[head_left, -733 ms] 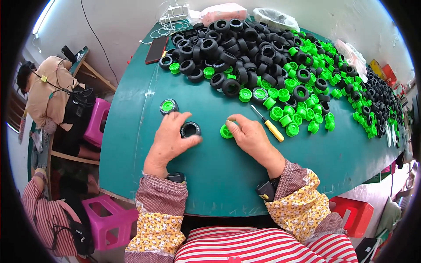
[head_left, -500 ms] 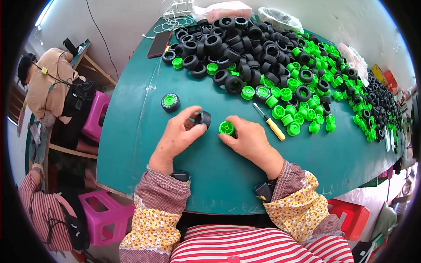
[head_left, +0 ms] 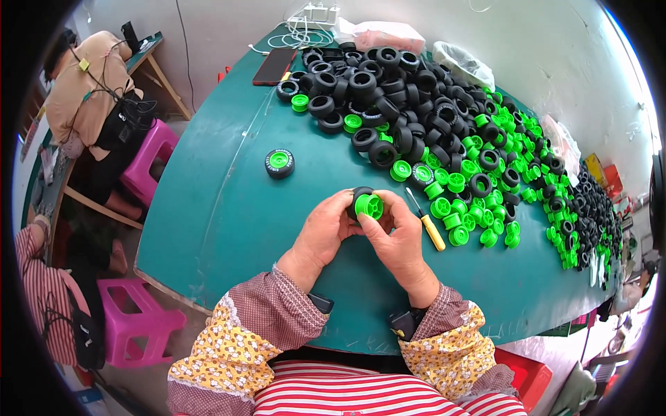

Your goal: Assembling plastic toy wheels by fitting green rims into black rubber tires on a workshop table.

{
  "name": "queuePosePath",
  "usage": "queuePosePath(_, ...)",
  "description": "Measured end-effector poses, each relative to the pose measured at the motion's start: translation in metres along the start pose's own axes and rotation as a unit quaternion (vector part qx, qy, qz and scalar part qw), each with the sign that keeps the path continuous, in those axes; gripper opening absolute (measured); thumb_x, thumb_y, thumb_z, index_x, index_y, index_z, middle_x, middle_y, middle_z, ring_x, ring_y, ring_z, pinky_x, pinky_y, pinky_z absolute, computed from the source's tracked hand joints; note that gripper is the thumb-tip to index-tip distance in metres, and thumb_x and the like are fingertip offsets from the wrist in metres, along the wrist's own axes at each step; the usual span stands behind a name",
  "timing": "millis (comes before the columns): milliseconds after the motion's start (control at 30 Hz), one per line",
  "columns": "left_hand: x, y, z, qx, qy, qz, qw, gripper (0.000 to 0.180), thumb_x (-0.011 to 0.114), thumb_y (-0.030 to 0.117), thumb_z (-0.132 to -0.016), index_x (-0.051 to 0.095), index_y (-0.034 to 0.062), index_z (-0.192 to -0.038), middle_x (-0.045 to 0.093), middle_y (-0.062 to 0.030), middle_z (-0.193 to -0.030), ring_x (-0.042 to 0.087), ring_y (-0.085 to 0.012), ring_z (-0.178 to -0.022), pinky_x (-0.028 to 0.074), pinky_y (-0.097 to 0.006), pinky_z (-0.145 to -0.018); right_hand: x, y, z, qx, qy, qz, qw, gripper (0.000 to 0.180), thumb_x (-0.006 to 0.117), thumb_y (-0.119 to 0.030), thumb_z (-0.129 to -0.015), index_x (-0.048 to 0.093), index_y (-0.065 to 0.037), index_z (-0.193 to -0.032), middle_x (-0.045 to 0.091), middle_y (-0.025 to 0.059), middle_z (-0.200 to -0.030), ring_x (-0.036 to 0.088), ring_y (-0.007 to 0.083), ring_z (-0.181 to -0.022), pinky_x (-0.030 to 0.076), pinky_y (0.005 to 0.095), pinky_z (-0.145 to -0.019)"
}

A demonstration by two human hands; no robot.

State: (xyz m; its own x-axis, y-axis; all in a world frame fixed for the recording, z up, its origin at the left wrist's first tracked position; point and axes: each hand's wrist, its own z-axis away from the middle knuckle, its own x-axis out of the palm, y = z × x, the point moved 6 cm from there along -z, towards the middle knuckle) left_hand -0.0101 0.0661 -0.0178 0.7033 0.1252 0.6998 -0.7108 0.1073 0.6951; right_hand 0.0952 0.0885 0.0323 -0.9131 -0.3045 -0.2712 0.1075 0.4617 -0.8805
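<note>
Above the near part of the teal table [head_left: 229, 215], my left hand [head_left: 325, 232] and my right hand [head_left: 397, 239] are pressed together. Between them sit a small black rubber tyre [head_left: 356, 195] and a bright green plastic wheel hub [head_left: 369, 206]. The left fingers wrap the tyre from the left. My right thumb and fingers pinch the hub against the tyre's opening. A finished wheel [head_left: 279, 163], black tyre with green hub, lies alone on the table to the far left of my hands.
A yellow-handled screwdriver [head_left: 427, 223] lies just right of my hands. A big heap of black tyres [head_left: 388, 83] and green hubs [head_left: 485, 173] covers the far and right table. A phone [head_left: 275, 66] lies at the back. Pink stools [head_left: 132, 319] and a seated person [head_left: 90, 97] are at left.
My hands rose off the table and came together. The tyre in my left hand and the green hub in my right, apart before, now meet between them.
</note>
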Motion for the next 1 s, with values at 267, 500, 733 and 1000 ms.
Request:
queuePosePath(267,0.005,0.01,0.007,0.071,0.035,-0.122,0.989,0.03,0.039,0.019,-0.09,0.05,0.0017,-0.112,0.054,-0.0073,-0.104,0.055,-0.0146,-0.092,0.049,-0.027,-0.073,-0.005,0.005,0.002,0.03,0.021,0.016,0.999,0.026,0.067,-0.007,-0.074,0.055,-0.001,-0.096,0.052,-0.0035,-0.064,0.045,0.0006,-0.053,0.038,0.0163,-0.046)
queuePosePath(500,0.008,0.009,0.009,0.135,0.011,-0.261,0.956,0.036,0.051,0.027,-0.088,0.046,0.0011,-0.113,0.053,-0.0054,-0.099,0.053,-0.0117,-0.088,0.047,-0.024,-0.074,-0.005,0.0,0.005,0.038,-0.058,0.011,0.998,0.027,0.065,-0.01,-0.076,0.054,0.0,-0.098,0.053,-0.0005,-0.066,0.048,0.004,-0.057,0.039,0.019,-0.047)
queuePosePath(733,0.029,-0.012,0.008,0.05,-0.05,-0.266,0.961,0.038,0.06,0.026,-0.083,0.049,0.0003,-0.109,0.053,-0.0034,-0.088,0.052,-0.009,-0.077,0.046,-0.022,-0.064,-0.033,0.012,-0.004,0.117,0.072,-0.128,0.982,0.025,0.05,-0.021,-0.089,0.054,0.002,-0.098,0.054,0.003,-0.081,0.051,0.0082,-0.074,0.042,0.0204,-0.066)
queuePosePath(1000,0.043,-0.037,0.024,0.081,-0.048,-0.294,0.951,0.049,0.048,0.008,-0.086,0.025,0.0022,-0.129,0.043,-0.0051,-0.101,0.047,-0.0099,-0.09,0.041,-0.022,-0.075,-0.026,0.04,-0.001,0.14,0.025,-0.13,0.981,0.052,0.028,-0.041,-0.094,0.054,0.003,-0.097,0.06,0.0122,-0.074,0.056,0.014,-0.066,0.044,0.0239,-0.066)
